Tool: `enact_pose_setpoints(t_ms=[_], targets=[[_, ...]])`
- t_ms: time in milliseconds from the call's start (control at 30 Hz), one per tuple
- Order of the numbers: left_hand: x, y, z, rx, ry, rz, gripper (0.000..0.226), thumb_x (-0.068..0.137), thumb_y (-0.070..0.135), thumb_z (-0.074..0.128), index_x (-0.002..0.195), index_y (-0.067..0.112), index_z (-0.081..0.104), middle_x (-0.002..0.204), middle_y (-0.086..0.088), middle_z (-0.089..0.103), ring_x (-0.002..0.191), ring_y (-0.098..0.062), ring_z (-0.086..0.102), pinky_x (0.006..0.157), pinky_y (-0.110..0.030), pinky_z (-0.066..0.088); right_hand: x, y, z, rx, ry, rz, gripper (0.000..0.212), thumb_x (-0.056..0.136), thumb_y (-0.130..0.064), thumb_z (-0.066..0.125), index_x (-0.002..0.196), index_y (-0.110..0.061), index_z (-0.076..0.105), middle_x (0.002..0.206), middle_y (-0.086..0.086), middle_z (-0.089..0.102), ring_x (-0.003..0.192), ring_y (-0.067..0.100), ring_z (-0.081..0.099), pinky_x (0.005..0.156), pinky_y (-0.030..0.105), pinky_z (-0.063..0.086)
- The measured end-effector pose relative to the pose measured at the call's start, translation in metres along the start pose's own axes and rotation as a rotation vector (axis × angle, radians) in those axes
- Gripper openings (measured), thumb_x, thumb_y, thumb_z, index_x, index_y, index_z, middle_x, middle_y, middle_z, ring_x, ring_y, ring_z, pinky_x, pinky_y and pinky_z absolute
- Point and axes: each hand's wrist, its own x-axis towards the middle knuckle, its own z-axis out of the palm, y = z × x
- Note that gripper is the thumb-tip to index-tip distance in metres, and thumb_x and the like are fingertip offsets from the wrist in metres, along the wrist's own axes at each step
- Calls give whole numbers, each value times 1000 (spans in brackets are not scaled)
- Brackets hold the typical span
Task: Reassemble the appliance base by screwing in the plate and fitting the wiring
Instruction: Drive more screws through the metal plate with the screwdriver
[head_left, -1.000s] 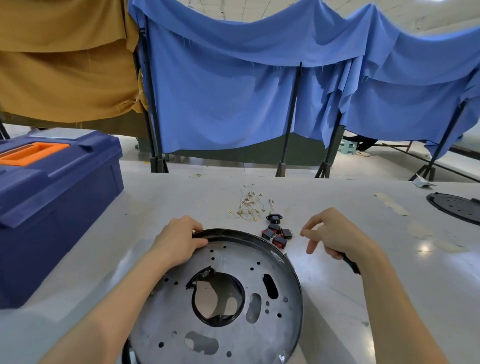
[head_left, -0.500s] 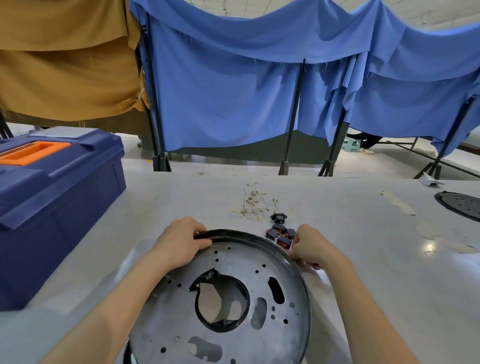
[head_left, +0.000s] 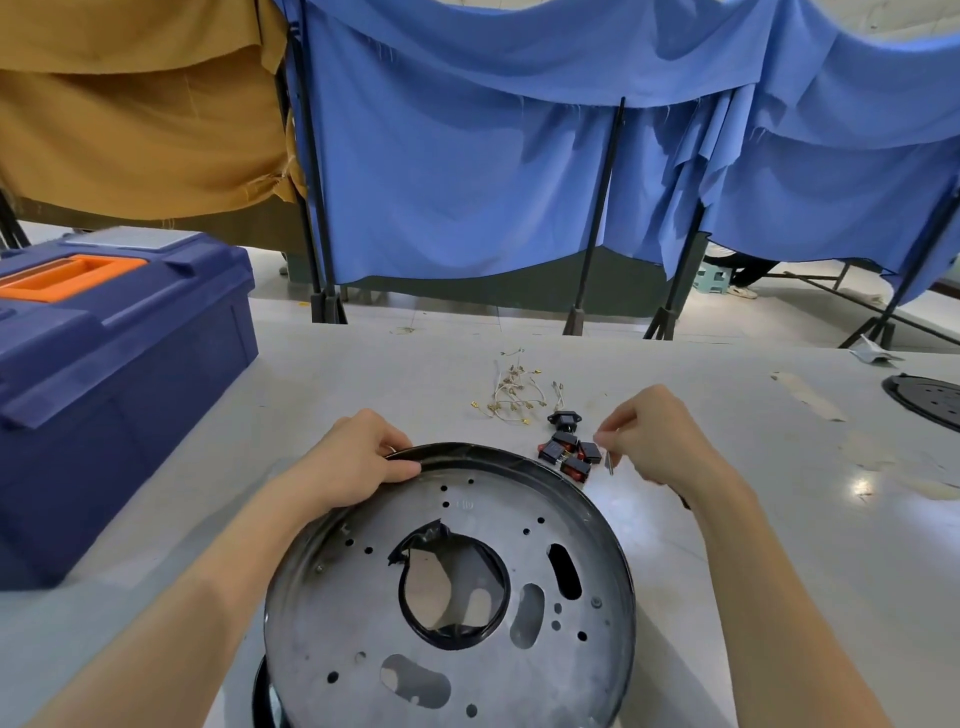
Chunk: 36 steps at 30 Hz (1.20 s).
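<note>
The round black appliance base (head_left: 618, 540) stands tilted in front of me, its grey metal plate (head_left: 483, 512) with many holes and a black-ringed middle opening facing me. My left hand (head_left: 353, 462) grips the far left rim. My right hand (head_left: 665, 441) hovers just right of the base, holding a screwdriver whose thin tip (head_left: 610, 464) pokes out below the fingers. Its thumb and forefinger are pinched together; I cannot tell what is between them. Small black and red switches (head_left: 566, 452) and a black socket (head_left: 563, 418) lie beside that hand. Loose wires (head_left: 511, 395) with brass terminals lie farther back.
A big blue toolbox (head_left: 114, 353) with an orange handle stands at the left of the grey table (head_left: 363, 374). Another black perforated disc (head_left: 930, 397) lies at the far right edge. Blue and ochre cloths hang on stands behind the table.
My right hand dipped to the base's right rim beside the switches, then rose and moved right with fingers pinched. The left hand kept its grip on the rim.
</note>
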Motion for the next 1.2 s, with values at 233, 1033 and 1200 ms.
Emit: enact_pose_setpoints(t_ms=[233, 1033, 1200], targets=[[1, 8, 1, -150, -127, 15, 10, 87, 30, 71, 91, 25, 78, 83, 3, 77, 73, -4, 69, 76, -19, 49, -26, -46, -5, 186, 121, -326, 10, 82, -13, 76, 73, -9, 73, 63, 4, 70, 37, 0, 52, 39, 8, 35], [2, -8, 9, -272, -143, 71, 9, 84, 17, 75, 91, 20, 79, 83, -6, 76, 83, -25, 73, 78, -33, 60, -32, -68, 42, -208, -88, -370, 7, 78, -15, 77, 75, -19, 73, 72, -3, 69, 78, 16, 66, 80, 39, 55], [2, -9, 10, -261, -136, 64, 8, 84, 19, 75, 91, 22, 79, 81, -5, 76, 79, -24, 73, 75, -33, 60, -33, -68, 44, -215, -115, -354, 8, 77, -13, 77, 73, -17, 72, 70, -3, 68, 78, 18, 67, 79, 39, 56]])
